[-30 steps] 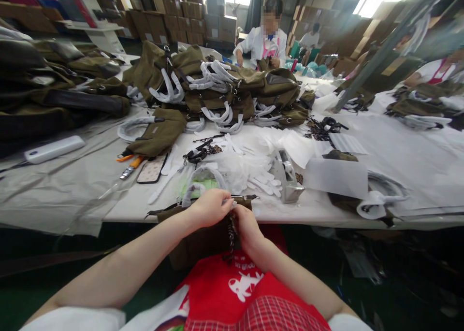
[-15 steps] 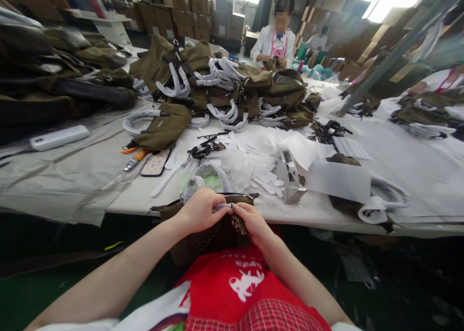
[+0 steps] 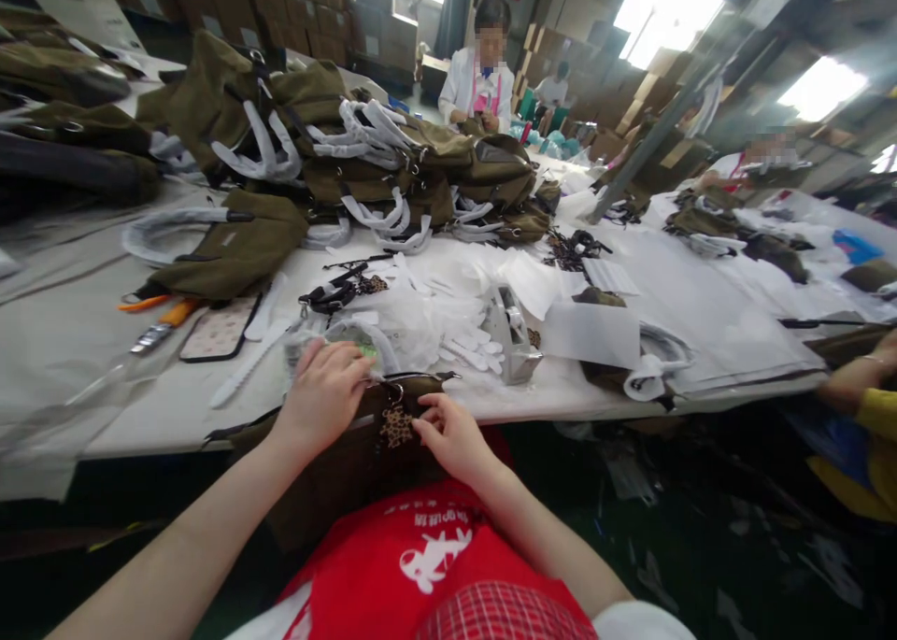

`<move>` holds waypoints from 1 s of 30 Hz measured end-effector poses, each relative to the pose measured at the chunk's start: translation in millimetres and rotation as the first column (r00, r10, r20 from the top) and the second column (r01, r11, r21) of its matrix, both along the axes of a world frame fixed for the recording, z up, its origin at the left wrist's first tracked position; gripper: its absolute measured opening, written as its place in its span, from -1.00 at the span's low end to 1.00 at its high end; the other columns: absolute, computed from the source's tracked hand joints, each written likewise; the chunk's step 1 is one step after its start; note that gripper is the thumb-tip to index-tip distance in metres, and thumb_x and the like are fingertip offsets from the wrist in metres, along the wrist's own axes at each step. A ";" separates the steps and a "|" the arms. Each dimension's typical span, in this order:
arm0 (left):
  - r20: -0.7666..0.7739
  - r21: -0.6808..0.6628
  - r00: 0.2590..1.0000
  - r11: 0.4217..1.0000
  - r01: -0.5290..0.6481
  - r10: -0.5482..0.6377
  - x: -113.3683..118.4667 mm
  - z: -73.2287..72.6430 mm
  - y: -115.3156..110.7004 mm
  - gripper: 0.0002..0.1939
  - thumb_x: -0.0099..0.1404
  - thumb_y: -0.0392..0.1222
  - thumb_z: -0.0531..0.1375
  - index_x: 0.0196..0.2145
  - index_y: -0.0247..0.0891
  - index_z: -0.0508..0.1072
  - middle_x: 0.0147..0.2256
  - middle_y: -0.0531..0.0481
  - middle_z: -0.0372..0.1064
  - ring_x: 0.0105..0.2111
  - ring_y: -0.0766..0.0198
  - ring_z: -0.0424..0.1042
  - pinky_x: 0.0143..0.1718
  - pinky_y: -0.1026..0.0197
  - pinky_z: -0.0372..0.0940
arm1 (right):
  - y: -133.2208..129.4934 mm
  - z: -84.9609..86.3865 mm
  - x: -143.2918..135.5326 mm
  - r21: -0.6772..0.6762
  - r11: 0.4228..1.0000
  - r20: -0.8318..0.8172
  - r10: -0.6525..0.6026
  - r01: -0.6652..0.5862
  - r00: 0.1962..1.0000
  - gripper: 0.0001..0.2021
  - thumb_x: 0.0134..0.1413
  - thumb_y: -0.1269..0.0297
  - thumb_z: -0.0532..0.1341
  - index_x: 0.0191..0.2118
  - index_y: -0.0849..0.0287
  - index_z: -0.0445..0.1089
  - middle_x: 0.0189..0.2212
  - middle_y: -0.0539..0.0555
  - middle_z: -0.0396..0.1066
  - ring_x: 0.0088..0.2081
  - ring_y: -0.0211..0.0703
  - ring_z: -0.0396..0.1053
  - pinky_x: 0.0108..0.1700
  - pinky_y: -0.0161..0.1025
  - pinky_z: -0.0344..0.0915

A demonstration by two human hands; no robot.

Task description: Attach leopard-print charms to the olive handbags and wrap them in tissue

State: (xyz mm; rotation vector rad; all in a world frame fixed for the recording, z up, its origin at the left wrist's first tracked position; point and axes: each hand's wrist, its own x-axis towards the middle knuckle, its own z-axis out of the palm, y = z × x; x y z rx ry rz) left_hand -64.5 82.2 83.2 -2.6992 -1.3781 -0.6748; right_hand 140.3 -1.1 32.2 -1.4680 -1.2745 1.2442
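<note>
Holding left hand (image 3: 323, 392) over bag (image 3: 374, 403), grip untellable, right hand (image 3: 455, 439) loosely spread at three o'clock of charm (image 3: 396, 425); perhaps risking snags from dangling.

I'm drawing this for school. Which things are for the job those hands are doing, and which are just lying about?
Seem part of the job:
brown bag by the left hand
leopard-patterned charm beside the right hand

Seem just lying about:
phone
orange-handled tool
</note>
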 end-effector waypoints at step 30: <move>-0.200 -0.233 0.898 0.909 0.345 -0.393 147.4 -81.9 -26.7 -0.36 0.36 -0.03 0.00 0.25 -0.54 0.18 0.27 -0.44 0.03 0.31 -0.05 0.01 0.35 -0.10 -0.20 | -11.1 -35.7 184.3 0.157 0.938 0.751 -0.317 0.310 0.580 -0.90 0.04 0.31 0.24 -0.34 0.17 0.51 -0.35 0.11 0.46 -0.32 -0.10 0.39 -0.17 -0.20 0.27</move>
